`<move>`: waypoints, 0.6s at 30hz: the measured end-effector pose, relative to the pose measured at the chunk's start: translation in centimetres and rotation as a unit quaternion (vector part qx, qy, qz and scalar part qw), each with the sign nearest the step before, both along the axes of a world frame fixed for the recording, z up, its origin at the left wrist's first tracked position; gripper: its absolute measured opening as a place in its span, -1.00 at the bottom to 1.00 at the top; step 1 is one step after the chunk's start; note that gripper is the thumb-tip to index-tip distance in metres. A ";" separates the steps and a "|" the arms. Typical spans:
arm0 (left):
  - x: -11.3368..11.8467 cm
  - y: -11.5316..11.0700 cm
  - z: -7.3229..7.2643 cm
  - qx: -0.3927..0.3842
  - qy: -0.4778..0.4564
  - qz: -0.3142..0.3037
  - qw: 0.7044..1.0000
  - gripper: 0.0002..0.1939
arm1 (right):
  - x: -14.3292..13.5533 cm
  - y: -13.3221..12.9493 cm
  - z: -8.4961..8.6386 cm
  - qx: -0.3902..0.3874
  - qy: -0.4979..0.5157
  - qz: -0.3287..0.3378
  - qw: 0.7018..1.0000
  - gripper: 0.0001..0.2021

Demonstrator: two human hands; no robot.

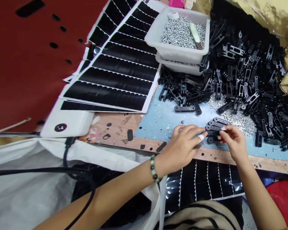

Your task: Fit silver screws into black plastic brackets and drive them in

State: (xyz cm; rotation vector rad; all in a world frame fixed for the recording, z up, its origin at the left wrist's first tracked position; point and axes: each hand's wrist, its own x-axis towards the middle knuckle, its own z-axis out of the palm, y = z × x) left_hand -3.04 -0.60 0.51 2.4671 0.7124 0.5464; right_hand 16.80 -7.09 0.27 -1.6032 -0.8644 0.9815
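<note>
Several slim black plastic parts [214,127] lie side by side in a small fan on the blue mat [156,124], between my hands. My left hand [182,143], with a white wrap on one finger and a bead bracelet at the wrist, reaches the left ends of these parts with its fingertips. My right hand [234,142] has thumb and index finger closed at the right ends of the parts. What either hand grips is too small to make out. Just behind lies a scatter of small metal screws [242,123].
A large heap of black parts [247,70] fills the back right. Stacked white tubs [182,51] hold screws. Black sticker sheets [115,73] lie to the left by a white device [74,123]. Black cables [38,172] cross the lower left.
</note>
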 end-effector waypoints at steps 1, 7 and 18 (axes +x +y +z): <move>-0.1 -0.1 -0.2 0.018 0.019 -0.011 1.000 -0.65 | -0.1 0.3 -0.4 -0.015 0.023 -0.002 1.000 -0.80; 0.1 -0.8 -0.7 0.068 0.070 -0.032 0.995 -0.57 | -1.7 0.8 -1.0 -0.052 0.014 -0.013 0.998 -0.77; 0.0 -0.7 -0.9 0.036 0.058 -0.036 0.997 -0.56 | -1.8 0.7 -1.1 -0.088 -0.084 0.003 0.993 -0.83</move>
